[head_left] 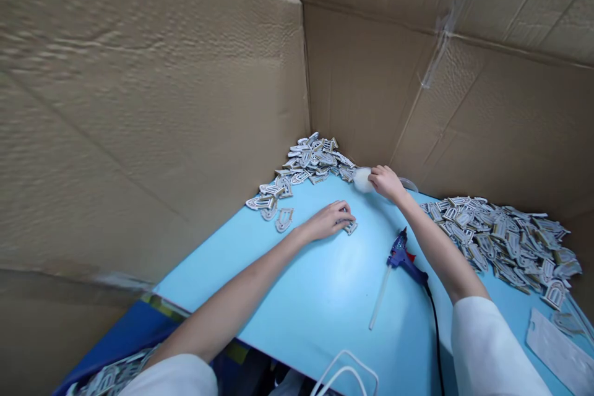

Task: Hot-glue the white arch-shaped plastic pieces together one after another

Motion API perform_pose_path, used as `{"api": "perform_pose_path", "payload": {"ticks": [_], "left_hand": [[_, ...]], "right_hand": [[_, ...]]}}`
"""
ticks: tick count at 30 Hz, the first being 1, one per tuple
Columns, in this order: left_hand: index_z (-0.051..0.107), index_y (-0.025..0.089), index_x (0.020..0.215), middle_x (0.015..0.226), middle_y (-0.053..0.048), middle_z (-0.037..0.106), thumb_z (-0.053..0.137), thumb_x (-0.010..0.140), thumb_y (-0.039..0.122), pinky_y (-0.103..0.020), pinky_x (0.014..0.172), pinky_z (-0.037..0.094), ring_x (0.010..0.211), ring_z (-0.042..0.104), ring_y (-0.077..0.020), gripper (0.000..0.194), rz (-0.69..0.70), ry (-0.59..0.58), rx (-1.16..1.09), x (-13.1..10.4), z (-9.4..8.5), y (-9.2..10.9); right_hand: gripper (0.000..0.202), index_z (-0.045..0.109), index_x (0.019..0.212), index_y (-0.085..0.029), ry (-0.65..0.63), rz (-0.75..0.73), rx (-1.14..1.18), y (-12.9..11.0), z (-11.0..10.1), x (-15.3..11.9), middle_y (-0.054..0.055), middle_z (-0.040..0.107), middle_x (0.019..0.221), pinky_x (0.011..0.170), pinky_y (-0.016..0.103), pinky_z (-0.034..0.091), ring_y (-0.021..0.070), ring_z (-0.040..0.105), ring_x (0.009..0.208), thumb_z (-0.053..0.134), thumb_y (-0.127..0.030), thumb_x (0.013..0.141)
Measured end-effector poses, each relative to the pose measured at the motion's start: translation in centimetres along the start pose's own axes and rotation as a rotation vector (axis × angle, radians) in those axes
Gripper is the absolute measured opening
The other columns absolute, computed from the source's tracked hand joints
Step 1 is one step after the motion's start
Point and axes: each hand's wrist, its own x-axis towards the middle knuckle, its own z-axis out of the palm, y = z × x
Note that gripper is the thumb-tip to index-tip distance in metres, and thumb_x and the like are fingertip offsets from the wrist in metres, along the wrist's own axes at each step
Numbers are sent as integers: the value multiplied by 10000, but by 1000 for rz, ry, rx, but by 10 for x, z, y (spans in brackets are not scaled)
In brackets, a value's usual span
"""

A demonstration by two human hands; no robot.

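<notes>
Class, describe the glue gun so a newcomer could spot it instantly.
On the light-blue table, look just inside the person's right forearm. The glue gun lies there, dark blue, apart from the heaped grey pieces; only it has a red trigger.

The light-blue tabletop point(320, 284) carries a blue glue gun point(400, 252), the landmark. Right of it spreads a large heap of arched pieces point(505, 238); beyond it to the left sits a smaller heap point(315, 158). A flat translucent piece point(559, 349) lies to its right, nearer the wearer.
</notes>
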Motion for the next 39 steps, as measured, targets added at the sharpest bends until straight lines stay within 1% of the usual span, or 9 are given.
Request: {"api": "perform_pose_path", "payload": {"ticks": [6, 10, 17, 22, 25, 29, 32, 34, 39], "left_hand": [[741, 187, 1082, 1092, -86, 631, 704, 991, 414, -362, 878, 557, 940, 663, -245, 247, -162, 149, 61, -1, 12, 3], [715, 179, 962, 1057, -75, 613, 874, 829, 516, -371, 872, 561, 911, 653, -252, 396, -168, 144, 69, 0, 20, 12], [718, 186, 1004, 1111, -87, 628, 929, 769, 472, -375, 946, 549, 1005, 646, -269, 426, -39, 101, 46, 2, 20, 21], [732, 198, 1012, 1107, -72, 667, 962, 728, 494, -325, 943, 528, 1014, 658, -250, 470, 123, 31, -3, 3, 17, 22], [735, 197, 1020, 1102, -69, 677, 953, 731, 528, -311, 919, 512, 984, 658, -239, 490, 188, 3, -31, 5, 20, 24], [736, 195, 1023, 1088, -66, 678, 931, 752, 553, -308, 884, 503, 949, 658, -232, 489, 230, -13, -46, 7, 26, 28], [742, 192, 1017, 1069, -66, 679, 925, 757, 559, -312, 869, 505, 944, 665, -238, 486, 245, -11, -47, 8, 27, 31], [747, 193, 1008, 1053, -66, 681, 924, 758, 561, -313, 859, 505, 935, 666, -239, 480, 250, -2, -47, 8, 26, 32], [748, 202, 968, 1028, -62, 692, 895, 786, 592, -299, 824, 500, 921, 665, -230, 455, 258, 18, -62, 8, 22, 34]], "right_hand": [[284, 796, 1036, -133, -19, -2, -67, 3, -2, -2, 169, 755, 1090, 855, 357, 359, 269, 605, 1028, 514, -105, 1037], [296, 792, 997, -124, -28, 7, -93, 1, 0, 0, 176, 759, 1063, 846, 356, 360, 265, 620, 999, 499, -100, 1040], [226, 770, 1000, -154, -24, 1, -128, -10, 3, 0, 136, 752, 1088, 912, 358, 401, 249, 642, 1038, 548, -145, 1037], [178, 717, 1057, -161, 1, 52, -152, -17, 4, 2, 62, 724, 1128, 1001, 432, 493, 232, 662, 1057, 654, -327, 1045], [164, 729, 1081, -152, 35, 104, -123, -16, 1, 2, 100, 726, 1155, 985, 417, 496, 239, 665, 1066, 599, -250, 1061], [227, 752, 1035, -149, 67, 162, -49, -15, -2, 2, 133, 732, 1167, 948, 379, 508, 232, 677, 1051, 526, -141, 1060], [151, 728, 1104, -153, 70, 194, 4, -15, -2, 5, 87, 727, 1192, 934, 404, 576, 216, 698, 1037, 639, -266, 1057], [245, 708, 1194, -161, 60, 200, 35, -14, -1, 9, 81, 721, 1227, 930, 432, 613, 222, 711, 1057, 691, -354, 1044], [349, 673, 1322, -172, 1, 198, 118, -6, 4, 22, 104, 699, 1316, 950, 463, 630, 248, 716, 1117, 698, -380, 1043]]}}
